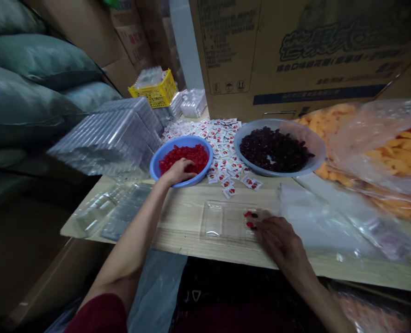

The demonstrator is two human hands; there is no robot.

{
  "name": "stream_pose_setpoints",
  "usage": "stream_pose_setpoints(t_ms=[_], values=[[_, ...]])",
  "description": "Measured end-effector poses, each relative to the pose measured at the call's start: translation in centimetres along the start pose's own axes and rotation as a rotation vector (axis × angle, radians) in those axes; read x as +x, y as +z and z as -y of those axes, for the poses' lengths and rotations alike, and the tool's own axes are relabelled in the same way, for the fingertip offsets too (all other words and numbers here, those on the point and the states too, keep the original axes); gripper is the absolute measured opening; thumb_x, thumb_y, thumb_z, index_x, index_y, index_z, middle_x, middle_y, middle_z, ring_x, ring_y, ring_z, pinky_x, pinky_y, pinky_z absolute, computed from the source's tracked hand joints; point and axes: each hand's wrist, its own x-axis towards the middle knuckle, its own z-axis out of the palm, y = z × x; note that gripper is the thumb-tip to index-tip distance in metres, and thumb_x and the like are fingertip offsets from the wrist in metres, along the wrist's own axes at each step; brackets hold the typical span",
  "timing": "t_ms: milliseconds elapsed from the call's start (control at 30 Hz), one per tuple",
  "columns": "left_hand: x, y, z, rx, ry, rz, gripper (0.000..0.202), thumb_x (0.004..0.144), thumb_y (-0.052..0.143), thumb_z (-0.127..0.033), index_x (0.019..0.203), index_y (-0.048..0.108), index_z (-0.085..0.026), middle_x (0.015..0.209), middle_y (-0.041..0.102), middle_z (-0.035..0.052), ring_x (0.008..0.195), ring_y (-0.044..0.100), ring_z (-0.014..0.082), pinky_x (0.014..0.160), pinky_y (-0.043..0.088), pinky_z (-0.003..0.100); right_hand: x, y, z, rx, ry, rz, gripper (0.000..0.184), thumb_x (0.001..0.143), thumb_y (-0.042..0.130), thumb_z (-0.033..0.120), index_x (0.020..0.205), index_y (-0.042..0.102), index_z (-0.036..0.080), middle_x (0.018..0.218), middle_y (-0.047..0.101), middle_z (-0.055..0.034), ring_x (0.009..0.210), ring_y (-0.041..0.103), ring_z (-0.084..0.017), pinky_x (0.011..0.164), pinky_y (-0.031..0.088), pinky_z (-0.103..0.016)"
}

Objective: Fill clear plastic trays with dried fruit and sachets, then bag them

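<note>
My left hand (179, 172) reaches into a blue bowl (155, 170) of glossy red fruit pieces (194, 155). Its fingers curl down around some of them, and the fingertips are partly hidden. A clear plastic tray (231, 217) with compartments lies on the table in front of me. Red pieces (249, 224) and dark bits sit in its right part. Over the tray's right end is my right hand (278, 238), slightly blurred, with fingers pressed together beside these pieces; whatever is between the fingertips cannot be made out.
Small printed white sachets (222, 138) are spread behind the blue bowl. A pale bowl (316, 157) holds dark dried fruit (274, 150). Orange slices (409, 148) in plastic lie at right. Stacked clear trays (115, 132), a yellow basket (160, 95) and a large carton (295, 55) stand around.
</note>
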Motion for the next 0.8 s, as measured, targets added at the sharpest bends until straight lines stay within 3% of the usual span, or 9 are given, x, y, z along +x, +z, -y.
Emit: stream_pose_setpoints(t_ms=[133, 333, 467, 633, 800], values=[[1.6, 1.6, -0.2, -0.010, 0.035, 0.008, 0.021, 0.072, 0.070, -0.026, 0.091, 0.072, -0.019, 0.098, 0.071, 0.0085, 0.092, 0.066, 0.0240, 0.090, 0.050, 0.033, -0.4, 0.1, 0.2, 0.018, 0.020, 0.023, 0.020, 0.098, 0.054, 0.027, 0.110, 0.070, 0.029, 0.105, 0.067, -0.0092, 0.101, 0.062, -0.027, 0.083, 0.053, -0.046], [1.9, 1.7, 0.7, -0.075, 0.022, -0.099, 0.019, 0.073, 0.070, -0.036, 0.083, 0.072, -0.019, 0.099, 0.071, 0.0095, 0.096, 0.065, 0.0256, 0.093, 0.048, 0.035, -1.2, -1.1, -0.6, 0.024, 0.099, 0.038, 0.017, 0.098, 0.054, 0.030, 0.106, 0.069, 0.028, 0.103, 0.067, -0.0084, 0.097, 0.063, -0.026, 0.081, 0.054, -0.042], [1.7, 1.3, 0.9, -0.186, 0.013, -0.191, 0.028, 0.082, 0.060, -0.042, 0.090, 0.072, -0.018, 0.097, 0.074, 0.0090, 0.093, 0.066, 0.0235, 0.091, 0.048, 0.035, -1.7, -1.4, -1.1, 0.026, 0.139, 0.008, 0.017, 0.097, 0.056, 0.031, 0.107, 0.069, 0.028, 0.108, 0.067, -0.0081, 0.102, 0.064, -0.026, 0.086, 0.054, -0.041], [0.7, 1.3, 0.4, -0.347, -0.040, -0.258, 0.046, 0.084, 0.055, -0.051, 0.101, 0.070, -0.011, 0.088, 0.076, 0.0107, 0.073, 0.068, 0.0190, 0.072, 0.053, 0.030, -2.2, -1.4, -1.1, 0.046, 0.159, 0.007, 0.017, 0.097, 0.055, 0.032, 0.107, 0.069, 0.028, 0.107, 0.067, -0.0083, 0.101, 0.065, -0.026, 0.086, 0.055, -0.040], [-0.1, 1.4, -0.1, -0.356, -0.066, -0.318, 0.046, 0.084, 0.057, -0.050, 0.103, 0.073, -0.012, 0.092, 0.077, 0.0122, 0.075, 0.070, 0.0214, 0.076, 0.054, 0.034, -1.6, -1.5, 0.3, 0.104, 0.146, 0.003, 0.016, 0.098, 0.055, 0.031, 0.104, 0.069, 0.027, 0.104, 0.067, -0.0084, 0.097, 0.066, -0.024, 0.080, 0.058, -0.036]])
